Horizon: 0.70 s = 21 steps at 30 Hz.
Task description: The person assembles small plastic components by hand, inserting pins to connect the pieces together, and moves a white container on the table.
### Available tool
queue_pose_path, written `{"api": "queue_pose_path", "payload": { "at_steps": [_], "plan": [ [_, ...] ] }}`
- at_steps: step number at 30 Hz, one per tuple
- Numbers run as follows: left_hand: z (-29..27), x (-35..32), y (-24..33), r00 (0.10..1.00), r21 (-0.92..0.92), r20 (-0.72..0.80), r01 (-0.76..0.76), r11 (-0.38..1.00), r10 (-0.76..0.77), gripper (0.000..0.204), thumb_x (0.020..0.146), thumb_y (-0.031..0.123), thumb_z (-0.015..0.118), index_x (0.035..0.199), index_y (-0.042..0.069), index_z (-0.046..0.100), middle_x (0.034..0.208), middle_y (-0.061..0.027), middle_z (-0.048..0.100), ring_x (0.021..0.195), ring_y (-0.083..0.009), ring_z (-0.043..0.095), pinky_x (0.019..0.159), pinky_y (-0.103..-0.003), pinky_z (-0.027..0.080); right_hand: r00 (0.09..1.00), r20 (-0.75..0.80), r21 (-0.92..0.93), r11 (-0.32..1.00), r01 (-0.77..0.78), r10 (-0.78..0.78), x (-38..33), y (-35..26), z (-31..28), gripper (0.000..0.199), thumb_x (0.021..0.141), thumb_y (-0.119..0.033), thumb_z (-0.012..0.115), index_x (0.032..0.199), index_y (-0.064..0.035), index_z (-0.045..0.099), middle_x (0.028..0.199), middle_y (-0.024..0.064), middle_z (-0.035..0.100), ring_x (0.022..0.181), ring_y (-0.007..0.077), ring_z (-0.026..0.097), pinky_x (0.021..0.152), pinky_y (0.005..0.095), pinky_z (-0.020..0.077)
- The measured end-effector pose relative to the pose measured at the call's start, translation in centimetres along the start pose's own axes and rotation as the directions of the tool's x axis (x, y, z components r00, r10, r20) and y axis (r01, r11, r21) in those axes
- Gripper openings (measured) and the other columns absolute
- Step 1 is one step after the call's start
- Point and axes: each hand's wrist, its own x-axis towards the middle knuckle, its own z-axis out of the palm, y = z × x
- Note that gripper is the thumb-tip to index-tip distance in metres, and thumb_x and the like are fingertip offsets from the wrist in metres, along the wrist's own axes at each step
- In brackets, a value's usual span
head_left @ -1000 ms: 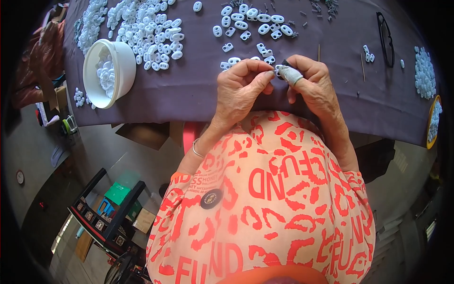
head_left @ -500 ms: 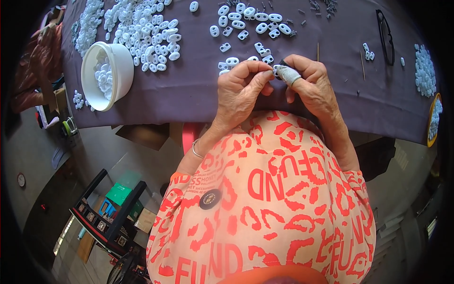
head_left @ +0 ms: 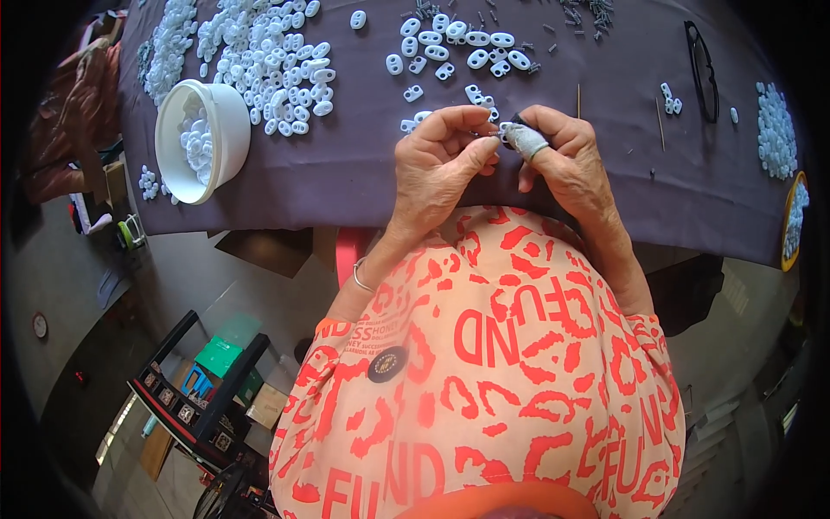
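Above the near edge of the table, my two hands meet at the fingertips. My left hand (head_left: 432,169) is closed in a pinch on a tiny metal spring (head_left: 494,133), partly hidden by the fingers. Its free end points at a small white two-hole cord lock piece (head_left: 505,129). That piece is gripped by my right hand (head_left: 572,160), which is closed, with a pale wrap around one digit and something dark at a fingertip. Just beyond the hands lie several white cord lock pieces (head_left: 474,92), some oval and some with narrow ends.
A white tub (head_left: 232,143) of oval pieces stands at the left beside a large heap of cord lock pieces (head_left: 277,73). Loose springs (head_left: 588,16) lie at the back. To the right are thin wooden sticks (head_left: 660,125), black glasses (head_left: 705,69) and a pile of small whitish parts (head_left: 777,130).
The fingertips of my left hand have drawn slightly back from the cord lock piece, and the spring between them now shows. My right hand keeps its hold, almost unmoved.
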Motion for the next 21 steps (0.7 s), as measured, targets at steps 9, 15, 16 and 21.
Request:
{"api": "queue_pose_path", "payload": {
  "at_steps": [9, 15, 16, 21],
  "plan": [
    [-0.5, 0.0, 1.1, 0.994, 0.115, 0.084, 0.056, 0.992, -0.066, 0.016, 0.081, 0.005, 0.061, 0.095, -0.003, 0.061, 0.084, -0.0079, 0.064, 0.068, -0.0090, 0.059, 0.060, -0.020, 0.049, 1.000, -0.008, 0.036, 0.999, 0.012, -0.012, -0.3, 0.1, -0.3, 0.011, 0.085, -0.010, 0.054, 0.084, 0.0011, 0.058, 0.068, -0.0011, 0.053, 0.048, 0.0045, 0.050, 0.042, 0.0176, 0.0402],
    [-0.4, 0.0, 1.4, 0.994, 0.148, 0.081, 0.065, 0.987, -0.077, 0.015, 0.083, 0.007, 0.060, 0.093, -0.003, 0.062, 0.081, -0.0073, 0.064, 0.067, -0.0084, 0.059, 0.058, -0.019, 0.048, 1.000, -0.009, 0.038, 0.999, 0.028, -0.027, -0.2, 0.4, -0.4, 0.013, 0.084, -0.011, 0.054, 0.085, 0.0012, 0.058, 0.066, -0.0004, 0.054, 0.047, 0.0051, 0.051, 0.042, 0.0195, 0.0401],
    [-0.3, 0.0, 1.5, 0.993, 0.139, 0.079, 0.072, 0.988, -0.084, 0.014, 0.083, 0.007, 0.060, 0.093, -0.003, 0.062, 0.081, -0.0071, 0.064, 0.067, -0.0083, 0.059, 0.058, -0.019, 0.048, 1.000, -0.009, 0.043, 0.999, 0.030, -0.030, -0.2, 0.4, -0.4, 0.013, 0.084, -0.012, 0.054, 0.084, 0.0009, 0.058, 0.066, -0.0005, 0.054, 0.047, 0.0051, 0.050, 0.042, 0.0195, 0.0399],
    [-0.1, 0.0, 1.4, 0.992, 0.117, 0.081, 0.082, 0.990, -0.092, 0.014, 0.083, 0.008, 0.060, 0.091, -0.002, 0.062, 0.079, -0.0063, 0.064, 0.067, -0.0082, 0.058, 0.058, -0.019, 0.047, 0.999, 0.009, 0.016, 0.999, 0.043, -0.043, -0.3, 0.5, -0.4, 0.012, 0.084, -0.011, 0.054, 0.084, 0.0007, 0.058, 0.066, -0.0010, 0.053, 0.047, 0.0045, 0.050, 0.042, 0.0184, 0.0392]
  ]
}}
